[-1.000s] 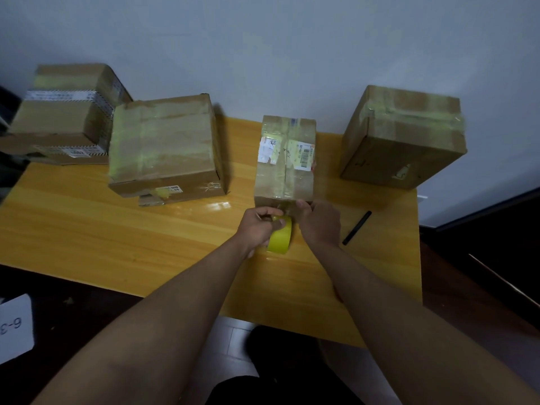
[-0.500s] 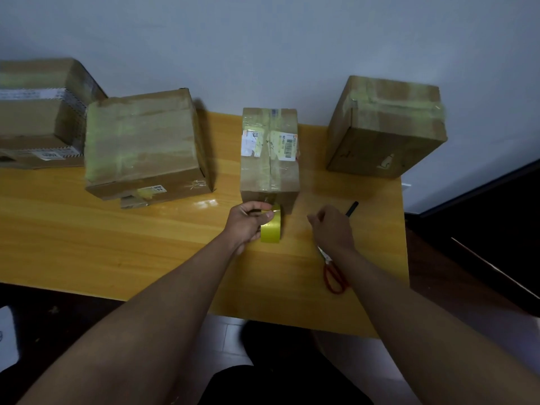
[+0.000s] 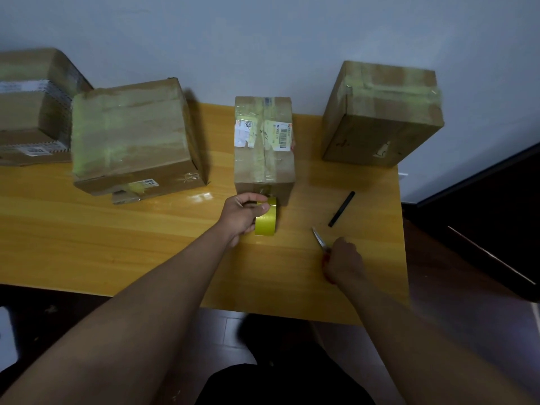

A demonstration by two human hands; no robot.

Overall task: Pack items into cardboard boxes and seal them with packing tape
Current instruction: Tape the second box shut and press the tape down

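At six o'clock, nearest the camera, two bare forearms reach out over the near edge of the yellow wooden table (image 3: 87, 244). Toward four o'clock the right hand (image 3: 344, 263) lies on the table with its fingers curled over the red handles of the scissors (image 3: 320, 242); the blades poke out toward eleven o'clock and lie on the wood. Whether the handles are truly gripped cannot be told, since the hand hides them. Just past the blades, toward two o'clock, lies a black pen (image 3: 341, 209), apart from the scissors. At the centre the left hand (image 3: 244, 216) grips the tape roll (image 3: 266, 222), yellow and standing on edge, thumb over the top and fingers curled round it. The roll touches the near face of the middle box (image 3: 263, 159), a narrow carton with taped seams and shipping labels on top. At ten o'clock sits a wider taped box (image 3: 131, 135) resting on a flat piece of cardboard. At one o'clock, against the wall, stands the right box (image 3: 380, 118), tape across its top. At nine o'clock, at the frame's edge, sits the far-left box (image 3: 29, 103).
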